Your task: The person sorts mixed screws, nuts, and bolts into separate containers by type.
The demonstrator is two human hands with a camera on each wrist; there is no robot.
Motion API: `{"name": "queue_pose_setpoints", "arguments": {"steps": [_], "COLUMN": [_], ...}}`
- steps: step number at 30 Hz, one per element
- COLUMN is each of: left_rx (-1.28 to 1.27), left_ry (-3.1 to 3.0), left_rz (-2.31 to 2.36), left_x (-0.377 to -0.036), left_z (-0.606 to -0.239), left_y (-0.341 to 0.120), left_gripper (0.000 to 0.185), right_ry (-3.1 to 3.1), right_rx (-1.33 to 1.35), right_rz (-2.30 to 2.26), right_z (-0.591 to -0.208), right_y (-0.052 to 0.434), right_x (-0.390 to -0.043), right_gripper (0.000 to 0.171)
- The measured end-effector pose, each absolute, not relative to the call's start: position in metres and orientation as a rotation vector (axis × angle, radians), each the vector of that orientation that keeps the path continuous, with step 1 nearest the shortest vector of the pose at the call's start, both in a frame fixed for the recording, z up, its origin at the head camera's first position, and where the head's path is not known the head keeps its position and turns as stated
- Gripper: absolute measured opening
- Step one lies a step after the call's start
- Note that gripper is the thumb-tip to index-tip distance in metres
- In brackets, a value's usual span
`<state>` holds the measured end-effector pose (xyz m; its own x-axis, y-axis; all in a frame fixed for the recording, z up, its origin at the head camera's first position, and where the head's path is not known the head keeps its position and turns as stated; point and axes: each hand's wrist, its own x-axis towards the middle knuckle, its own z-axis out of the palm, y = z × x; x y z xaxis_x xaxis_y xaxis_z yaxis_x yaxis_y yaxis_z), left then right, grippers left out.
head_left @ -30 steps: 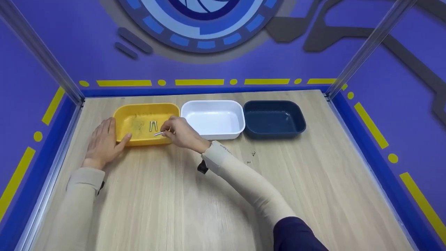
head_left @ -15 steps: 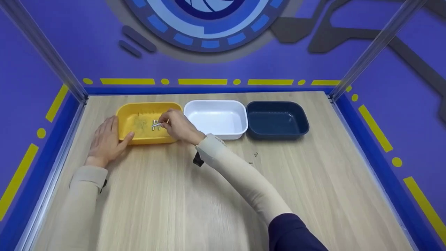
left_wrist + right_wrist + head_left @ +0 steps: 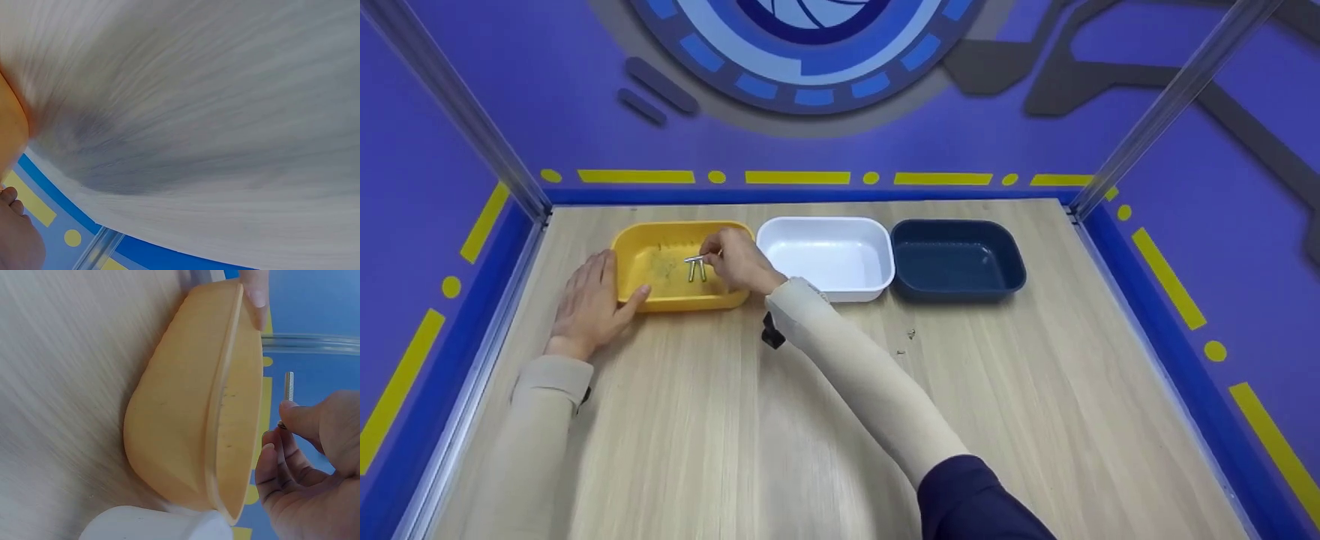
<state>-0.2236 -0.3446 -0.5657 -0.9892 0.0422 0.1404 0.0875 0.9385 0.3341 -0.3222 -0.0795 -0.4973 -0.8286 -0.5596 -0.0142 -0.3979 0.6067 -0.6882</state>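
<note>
Right hand (image 3: 739, 261) pinches short silver threaded bolt (image 3: 695, 259) above yellow plastic tray (image 3: 634, 292), long axis lying left-right, tip pointing left. Two more bolts (image 3: 697, 271) lie just below. Left hand (image 3: 589, 300), fingers relaxed, rests against tray's left wall on wooden tabletop (image 3: 810, 420).

At your twelve o'clock, a white tub (image 3: 825, 257) sits on the wooden tabletop (image 3: 735, 435), and at one o'clock a dark navy tub (image 3: 956, 259) stands just beside it, their rims close together. Both look bare inside. A few tiny loose bits of hardware (image 3: 905, 341) lie on the wood nearer to you than the navy tub, too small for you to name. Behind the tubs you see a purple wall (image 3: 510, 112) with a blue-and-white circular emblem (image 3: 802, 45) at twelve o'clock, grey shapes at two o'clock, and yellow dashes (image 3: 795, 178) along its foot.
</note>
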Motion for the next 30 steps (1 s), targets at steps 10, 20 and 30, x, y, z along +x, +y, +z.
{"name": "queue_pose_setpoints", "arguments": {"steps": [10,20,30], "left_rx": [-0.109,-0.123,-0.119], "left_ry": [-2.946,-2.955,-2.981], "left_rz": [-0.515,-0.509,-0.528], "left_x": [-0.223,-0.223,-0.223], "left_z": [-0.566,-0.566,-0.563], "left_y": [-0.345,-0.345,-0.346], "left_gripper": [0.099,0.099,0.100], "right_ry": [2.620,2.645,2.610], "right_rx": [-0.846,-0.857,-0.771], "right_rz": [-1.051,-0.996,-1.024], "right_z": [-0.498,-0.497,-0.490], "right_y": [-0.081,-0.074,-0.065], "right_x": [-0.326,-0.327,-0.321], "right_gripper": [0.022,0.024,0.025]}}
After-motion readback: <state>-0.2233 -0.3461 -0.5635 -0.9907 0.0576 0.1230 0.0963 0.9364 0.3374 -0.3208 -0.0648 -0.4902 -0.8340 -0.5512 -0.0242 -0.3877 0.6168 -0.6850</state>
